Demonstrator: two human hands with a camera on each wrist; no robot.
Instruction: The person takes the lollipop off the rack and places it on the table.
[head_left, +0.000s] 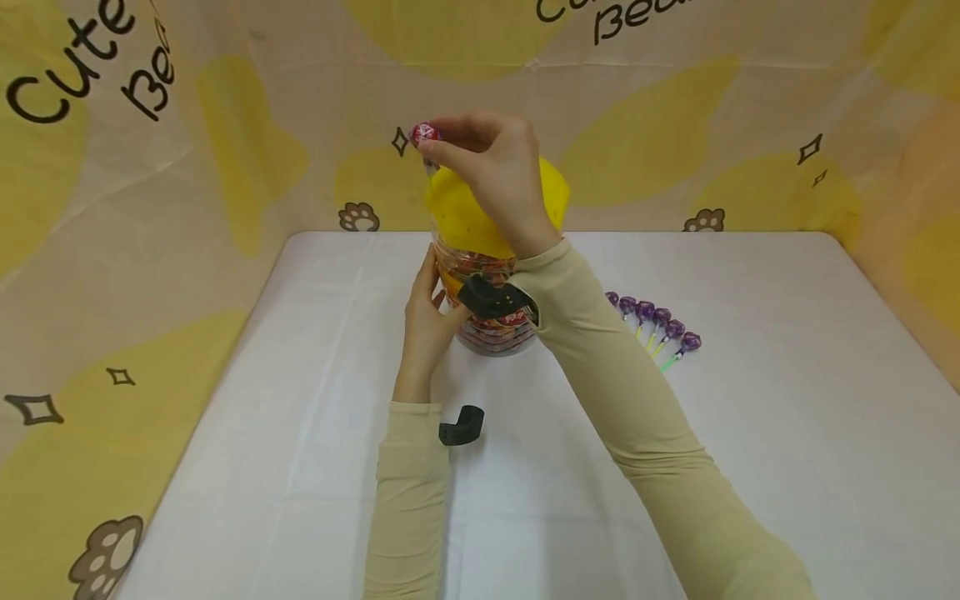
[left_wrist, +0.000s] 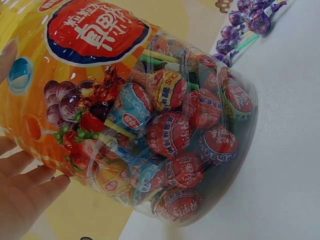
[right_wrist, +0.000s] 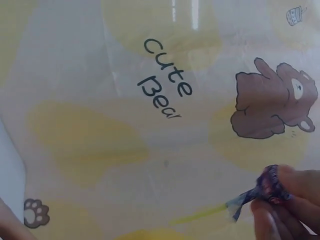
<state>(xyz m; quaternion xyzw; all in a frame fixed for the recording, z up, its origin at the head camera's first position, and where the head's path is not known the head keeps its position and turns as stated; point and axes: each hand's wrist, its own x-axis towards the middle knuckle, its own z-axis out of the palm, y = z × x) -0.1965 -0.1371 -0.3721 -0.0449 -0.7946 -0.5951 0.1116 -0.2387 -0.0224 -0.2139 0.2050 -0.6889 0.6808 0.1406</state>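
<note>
My right hand (head_left: 502, 162) pinches a lollipop (head_left: 425, 135) by its wrapped head, above a large clear candy jar (head_left: 495, 337). In the right wrist view the lollipop (right_wrist: 272, 185) has a dark purple-red wrapper, and its yellow-green stick points to the left. A yellow lid-like top (head_left: 557, 196) shows on the jar behind my right wrist. My left hand (head_left: 429, 321) holds the jar's left side, its fingers around the wall. Many wrapped lollipops (left_wrist: 172, 132) in red, blue and yellow lie inside the jar, behind an orange fruit label (left_wrist: 35, 105).
Several purple-wrapped lollipops (head_left: 660, 318) lie in a row on the white table (head_left: 787, 417), right of the jar. Behind the table hangs a yellow patterned cloth (head_left: 645, 125). A black wrist mount (head_left: 462, 425) sits beside my left sleeve.
</note>
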